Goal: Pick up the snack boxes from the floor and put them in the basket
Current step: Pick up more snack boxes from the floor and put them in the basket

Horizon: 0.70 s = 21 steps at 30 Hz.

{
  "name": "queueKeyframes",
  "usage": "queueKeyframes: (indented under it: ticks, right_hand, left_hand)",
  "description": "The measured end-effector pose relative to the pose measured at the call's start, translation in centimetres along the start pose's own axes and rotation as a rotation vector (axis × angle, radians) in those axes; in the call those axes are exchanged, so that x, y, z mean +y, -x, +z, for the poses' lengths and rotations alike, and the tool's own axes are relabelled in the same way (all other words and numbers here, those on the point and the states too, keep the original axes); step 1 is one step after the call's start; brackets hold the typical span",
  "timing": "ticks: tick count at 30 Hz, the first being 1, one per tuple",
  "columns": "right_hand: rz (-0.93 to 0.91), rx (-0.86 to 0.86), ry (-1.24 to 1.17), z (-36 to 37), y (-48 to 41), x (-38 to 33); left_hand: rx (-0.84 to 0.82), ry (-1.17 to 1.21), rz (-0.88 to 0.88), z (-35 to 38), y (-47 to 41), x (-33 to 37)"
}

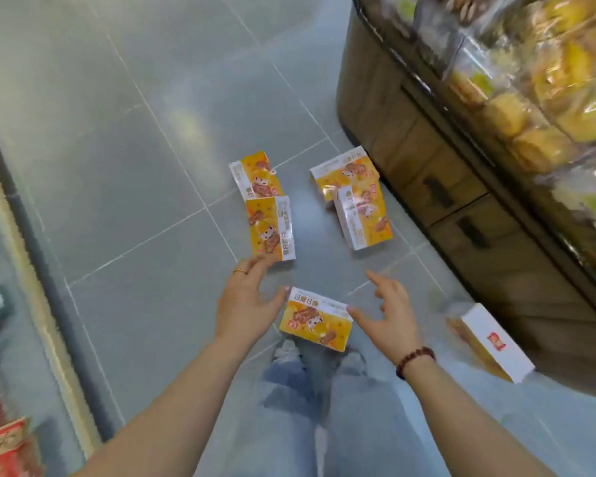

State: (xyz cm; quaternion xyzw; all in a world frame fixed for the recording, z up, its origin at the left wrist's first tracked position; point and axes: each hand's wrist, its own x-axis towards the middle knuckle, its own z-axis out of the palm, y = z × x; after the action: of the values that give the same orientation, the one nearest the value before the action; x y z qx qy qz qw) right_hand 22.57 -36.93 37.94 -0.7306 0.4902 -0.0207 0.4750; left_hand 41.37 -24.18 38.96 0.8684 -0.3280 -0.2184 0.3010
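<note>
Several yellow and white snack boxes lie on the grey tiled floor. The nearest box lies just in front of my knees, between my two hands. My left hand is spread open at its left side, with the thumb at the box's corner and the fingertips reaching the lower edge of another box. My right hand is open at the right side, its thumb tip at the box's edge. Further off lie three more boxes. No basket is in view.
A wooden display counter with drawers and wrapped yellow pastries stands at the right. A white-sided box lies on the floor against its base. A shelf edge with red packages runs along the left. My legs in jeans are below.
</note>
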Motion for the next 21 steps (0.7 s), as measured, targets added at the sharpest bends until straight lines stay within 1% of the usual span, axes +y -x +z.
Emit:
queueKeyframes:
  ticks: [3, 7, 10, 13, 18, 21]
  right_hand:
    - [0.136, 0.005, -0.036, 3.1, -2.7, 5.2]
    - [0.223, -0.001, -0.040, 8.5, -6.6, 13.6]
    - [0.281, -0.056, -0.004, 12.7, -9.0, 20.3]
    - [0.334, -0.100, 0.045, 16.6, -11.3, 26.1]
    - [0.367, -0.159, 0.112, 22.2, -16.2, 32.1]
    - [0.349, -0.161, 0.148, 24.8, -18.3, 34.7]
  left_hand:
    - [-0.115, -0.078, 0.013, 5.2, -2.3, -4.0]
    - [-0.247, -0.161, -0.015, 13.9, -4.8, -11.4]
    - [-0.337, -0.190, -0.081, 20.1, -5.8, -17.2]
    - [-0.388, -0.179, -0.148, 25.8, -6.4, -22.4]
    - [-0.481, -0.185, -0.246, 32.6, -6.4, -28.3]
    - [-0.515, -0.192, -0.253, 34.9, -5.7, -30.6]
